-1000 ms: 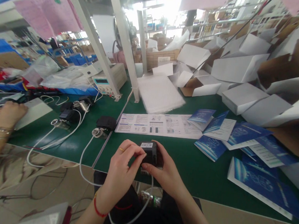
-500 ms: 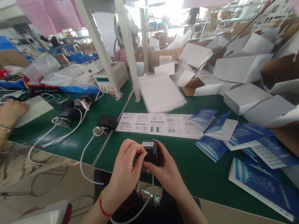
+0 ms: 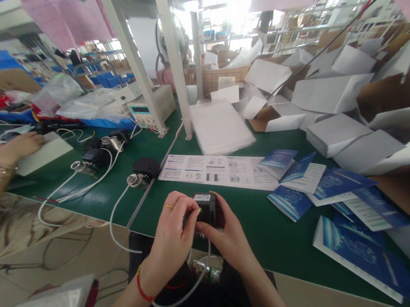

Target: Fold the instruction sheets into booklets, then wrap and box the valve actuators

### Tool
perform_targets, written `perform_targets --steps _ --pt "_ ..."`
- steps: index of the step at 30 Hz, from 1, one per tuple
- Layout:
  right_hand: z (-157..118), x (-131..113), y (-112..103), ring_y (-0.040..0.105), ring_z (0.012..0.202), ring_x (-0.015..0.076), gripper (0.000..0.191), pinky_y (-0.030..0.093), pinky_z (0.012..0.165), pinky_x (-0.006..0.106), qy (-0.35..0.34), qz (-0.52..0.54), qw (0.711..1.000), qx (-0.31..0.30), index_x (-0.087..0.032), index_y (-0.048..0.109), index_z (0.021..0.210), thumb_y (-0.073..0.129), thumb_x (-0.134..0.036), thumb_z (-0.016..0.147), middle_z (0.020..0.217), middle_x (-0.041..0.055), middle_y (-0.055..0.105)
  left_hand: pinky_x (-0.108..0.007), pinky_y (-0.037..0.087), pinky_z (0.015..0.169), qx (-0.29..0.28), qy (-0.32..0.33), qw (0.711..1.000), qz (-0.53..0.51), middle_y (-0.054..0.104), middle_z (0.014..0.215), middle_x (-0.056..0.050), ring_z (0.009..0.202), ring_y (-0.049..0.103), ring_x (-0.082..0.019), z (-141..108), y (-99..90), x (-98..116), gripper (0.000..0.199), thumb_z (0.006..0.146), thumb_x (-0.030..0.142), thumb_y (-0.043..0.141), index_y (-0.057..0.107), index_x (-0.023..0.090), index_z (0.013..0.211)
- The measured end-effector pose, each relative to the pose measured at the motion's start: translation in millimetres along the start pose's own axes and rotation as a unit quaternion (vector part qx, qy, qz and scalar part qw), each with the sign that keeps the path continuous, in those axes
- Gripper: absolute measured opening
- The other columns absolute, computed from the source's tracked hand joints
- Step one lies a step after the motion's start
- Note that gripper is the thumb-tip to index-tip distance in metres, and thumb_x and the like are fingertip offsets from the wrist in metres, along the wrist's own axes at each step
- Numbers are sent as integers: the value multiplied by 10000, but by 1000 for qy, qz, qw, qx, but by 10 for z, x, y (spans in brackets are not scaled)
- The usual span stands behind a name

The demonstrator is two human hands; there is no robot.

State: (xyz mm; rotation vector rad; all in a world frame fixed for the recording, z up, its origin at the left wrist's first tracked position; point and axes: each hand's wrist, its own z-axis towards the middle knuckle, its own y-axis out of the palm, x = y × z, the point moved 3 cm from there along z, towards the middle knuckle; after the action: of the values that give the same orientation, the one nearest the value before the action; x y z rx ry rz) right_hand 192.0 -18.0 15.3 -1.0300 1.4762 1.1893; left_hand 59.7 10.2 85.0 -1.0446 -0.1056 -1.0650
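A black boxy device (image 3: 207, 210) with a white label on top is held above the front edge of the green table. My right hand (image 3: 226, 230) wraps round its right side, thumb across the near face. My left hand (image 3: 177, 221) is at its left side, thumb and forefinger pinched together on a tiny greenish thing too small to name. A white cable (image 3: 207, 261) hangs below the device and curves towards my left wrist. Left of my hands stands another black device (image 3: 147, 166) with a metal fitting and its own cable.
Beyond my hands lie an unfolded instruction sheet (image 3: 221, 170) and a stack of clear plastic bags (image 3: 223, 126). Blue booklets (image 3: 360, 248) spread at right, below piled white boxes (image 3: 332, 92). At left are more devices (image 3: 91, 157), a metal post (image 3: 173, 53) and a co-worker's hand (image 3: 25, 145).
The co-worker's hand at the left has shifted slightly right and up over the pale sheet. My own hands and the device look almost the same.
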Motion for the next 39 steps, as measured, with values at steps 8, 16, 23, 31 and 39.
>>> perform_targets --steps 8,16,23,31,39 --pt "-11 -25 1 637 1212 312 716 475 1085 494 7 8 1000 1 -232 520 1332 827 -353 697 1292 91 676 -277 492 745 -5 -26 999 -25 569 870 -3 806 581 -165 21 -15 -37 166 945 78 549 568 217 855" --pt "-5 -1 -5 642 1220 304 763 485 1084 488 27 47 998 -11 -241 501 1347 853 -346 678 1317 94 666 -285 479 696 -14 -169 974 -153 570 808 16 738 571 -162 12 30 -253 66 868 219 651 589 214 886" --pt "8 7 -26 646 1235 302 767 480 1105 484 26 49 998 -16 -230 507 1329 874 -373 671 1332 108 667 -279 459 702 0 -181 967 -179 555 820 16 753 547 -156 -32 102 -299 67 878 246 660 603 212 890" --pt "8 20 -39 674 1191 287 741 521 1069 464 25 98 995 16 -252 584 1277 931 -301 624 1272 72 712 -272 501 713 26 -201 960 -194 605 844 -2 773 605 -161 -85 135 -318 116 956 307 547 610 216 921" --pt "-178 195 -142 715 759 250 559 584 687 369 94 312 943 71 -200 734 956 898 -621 628 850 78 767 -260 484 598 64 -238 952 -183 603 688 10 621 582 -160 -276 100 -556 236 955 397 546 611 214 821"
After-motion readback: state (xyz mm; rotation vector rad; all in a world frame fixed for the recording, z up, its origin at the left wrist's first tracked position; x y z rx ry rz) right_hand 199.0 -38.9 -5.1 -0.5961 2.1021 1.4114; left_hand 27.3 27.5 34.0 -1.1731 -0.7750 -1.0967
